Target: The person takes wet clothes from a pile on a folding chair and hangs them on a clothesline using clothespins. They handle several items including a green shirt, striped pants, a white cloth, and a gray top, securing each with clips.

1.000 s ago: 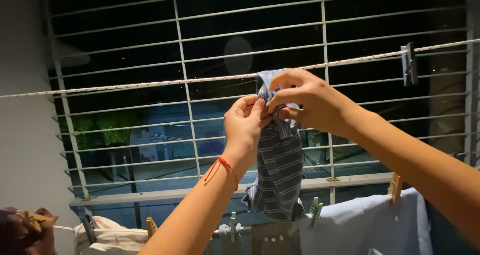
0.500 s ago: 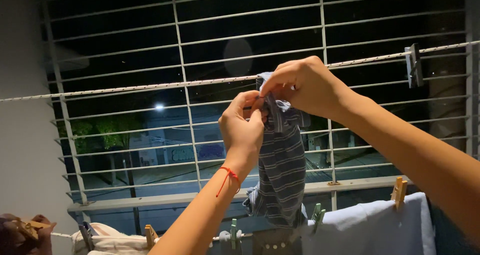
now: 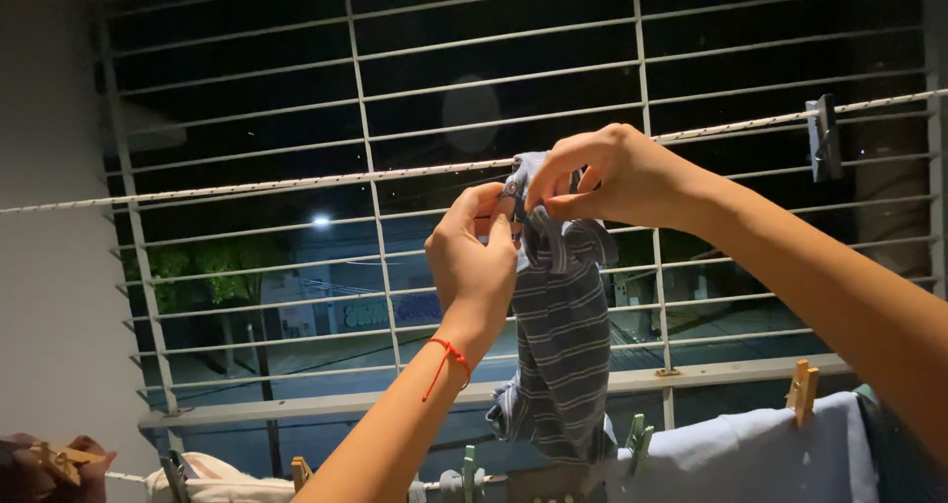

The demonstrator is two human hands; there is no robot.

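Observation:
A blue-grey striped garment [image 3: 565, 345] hangs from the upper clothesline [image 3: 296, 181], draped over it near the middle. My left hand [image 3: 476, 256], with a red string at the wrist, pinches the garment's top edge from the left. My right hand [image 3: 612, 175] grips the same top edge at the line from the right, fingers curled over it. Whether a peg sits under my fingers is hidden.
A grey clothespin [image 3: 824, 138] is clipped on the upper line at the right. A lower line carries pale laundry [image 3: 750, 454] held by wooden [image 3: 804, 388] and green pegs [image 3: 638, 438]. White window bars [image 3: 375, 207] stand just behind; a wall [image 3: 49, 266] is at the left.
Both hands stayed on the garment's top edge and shifted slightly; my right fingers moved over the line. The view tilted a little, so the lower laundry sits lower in frame.

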